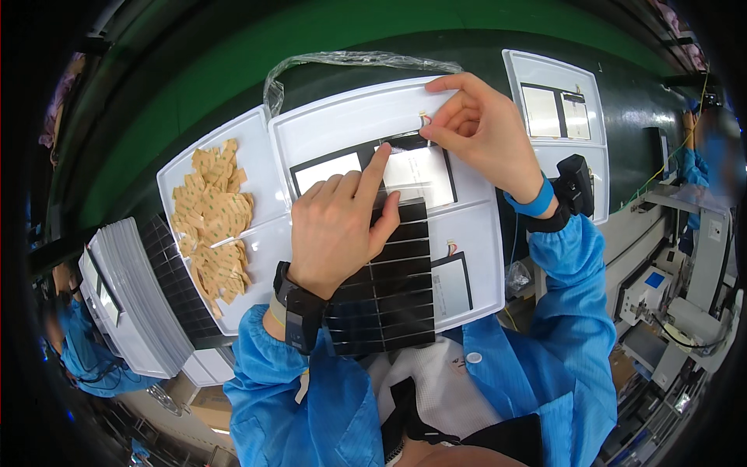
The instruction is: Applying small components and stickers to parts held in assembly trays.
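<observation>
2 hands at printed silver panel

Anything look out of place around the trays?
Perhaps the clear plastic: it lies crumpled along the far edge of the middle tray, like loose scrap. Tan pieces are jumbled, but within the left tray.

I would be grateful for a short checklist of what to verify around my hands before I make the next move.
1. Silver pack between the hands lies inside the white tray: ok.
2. Left hand has its index finger at the pack's upper-left corner: ok.
3. Right hand grips the coloured wires: cannot tell; its fingers are right beside them.
4. Tan pieces clear of that pack: ok, heaped at the left.
5. Black lined sheet fully inside the tray: not ok, it overhangs the near rim.
</observation>
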Demonstrator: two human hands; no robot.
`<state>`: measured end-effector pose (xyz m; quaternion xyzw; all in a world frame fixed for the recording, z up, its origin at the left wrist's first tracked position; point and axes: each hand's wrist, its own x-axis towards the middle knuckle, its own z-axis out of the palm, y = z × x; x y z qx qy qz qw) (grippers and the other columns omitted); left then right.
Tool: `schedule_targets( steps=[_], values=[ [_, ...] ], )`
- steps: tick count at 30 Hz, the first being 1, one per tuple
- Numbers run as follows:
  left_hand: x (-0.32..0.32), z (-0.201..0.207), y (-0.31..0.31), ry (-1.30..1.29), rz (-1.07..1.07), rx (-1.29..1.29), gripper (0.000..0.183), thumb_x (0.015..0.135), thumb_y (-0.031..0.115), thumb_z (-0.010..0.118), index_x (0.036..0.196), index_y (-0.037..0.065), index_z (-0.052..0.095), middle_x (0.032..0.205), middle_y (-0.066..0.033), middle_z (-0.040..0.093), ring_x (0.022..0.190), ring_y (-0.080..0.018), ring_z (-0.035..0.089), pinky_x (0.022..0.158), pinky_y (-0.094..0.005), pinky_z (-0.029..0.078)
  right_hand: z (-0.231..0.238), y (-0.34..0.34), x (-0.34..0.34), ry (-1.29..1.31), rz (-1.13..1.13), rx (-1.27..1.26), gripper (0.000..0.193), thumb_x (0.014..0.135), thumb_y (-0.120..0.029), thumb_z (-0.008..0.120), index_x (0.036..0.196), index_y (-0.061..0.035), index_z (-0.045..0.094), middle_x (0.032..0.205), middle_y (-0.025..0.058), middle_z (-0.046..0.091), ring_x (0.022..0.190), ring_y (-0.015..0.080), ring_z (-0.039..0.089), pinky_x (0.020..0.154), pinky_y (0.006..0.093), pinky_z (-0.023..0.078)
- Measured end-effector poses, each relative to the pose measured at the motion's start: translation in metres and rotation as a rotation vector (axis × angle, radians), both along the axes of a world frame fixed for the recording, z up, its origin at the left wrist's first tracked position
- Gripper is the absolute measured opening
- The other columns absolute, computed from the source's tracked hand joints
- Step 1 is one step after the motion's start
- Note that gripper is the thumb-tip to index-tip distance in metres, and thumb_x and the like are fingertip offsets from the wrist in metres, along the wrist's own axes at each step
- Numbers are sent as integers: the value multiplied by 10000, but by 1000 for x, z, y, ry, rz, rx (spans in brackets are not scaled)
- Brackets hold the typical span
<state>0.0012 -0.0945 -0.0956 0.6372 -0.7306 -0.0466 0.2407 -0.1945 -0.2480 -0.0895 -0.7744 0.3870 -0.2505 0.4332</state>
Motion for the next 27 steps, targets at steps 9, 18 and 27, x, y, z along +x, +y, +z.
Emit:
schedule_targets(
  steps=[9,18,27],
  values=[
    [-1,0,0,23,17,18,546,926,221,761,1449,100,661,706,-50,607,612,-235,607,600,-381,493,5,3,4,46,14,-181,441,831,-48,850,1227,-1,661,796,91,754,664,232,746,634,311,572],
    [0,0,1,23,7,-19,515,947,224,748,1440,104,662,699,-51,607,610,-243,608,596,-396,485,5,4,-7,207,-37,-543,423,889,-87,812,1292,-68,687,1416,194,644,1184,339,691,903,395,571],
    [2,-2,4,13,-9,-30,456,975,240,727,1402,92,661,742,-109,672,656,-307,675,617,-426,515,7,35,-53,413,214,-786,434,1019,-289,709,1373,-39,691,1667,146,451,1596,386,307,1216,503,369]
  ],
)
